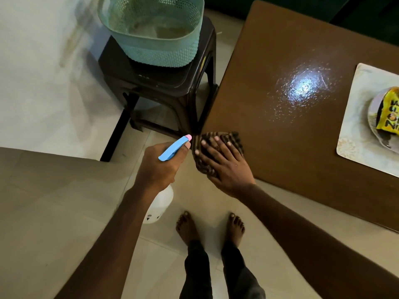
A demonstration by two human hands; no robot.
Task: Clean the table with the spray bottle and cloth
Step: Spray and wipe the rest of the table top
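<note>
The right hand point(224, 162) lies flat, fingers spread, pressing a dark ribbed cloth point(218, 147) onto the near-left corner of the brown table point(291, 50), at centre frame. The palm bears down on the cloth rather than closing around it. Part of the cloth hangs past the table edge toward the bottom of the frame.

The left hand point(159, 167) is wrapped round the neck of the spray bottle point(174, 147), which is held off the table over the floor, just left of the corner. The blue trigger head and pink nozzle tip point toward the cloth; the white body shows below the wrist.

A patch of wet droplets point(302, 91) glistens in the upper right of centre, well apart from the cloth and not yet wiped. A pale placemat point(354, 117) at right edge carries a plate point(375, 126) holding a yellow packet point(388, 113).

Risks, in my judgement:
- The cloth sits at the very corner; an outward stroke could drag it off the edge.
- The wet patch lies near the placemat; a broad sweep rightward could push moisture under it or nudge the plate.
- A further squeeze from this position would wet the hand and cloth, or the floor beside the bare feet point(211, 227), where a slip could follow.
- The teal basket point(151, 33) on the dark stool point(159, 83), upper left, stands close to the table corner and could catch overspray.
</note>
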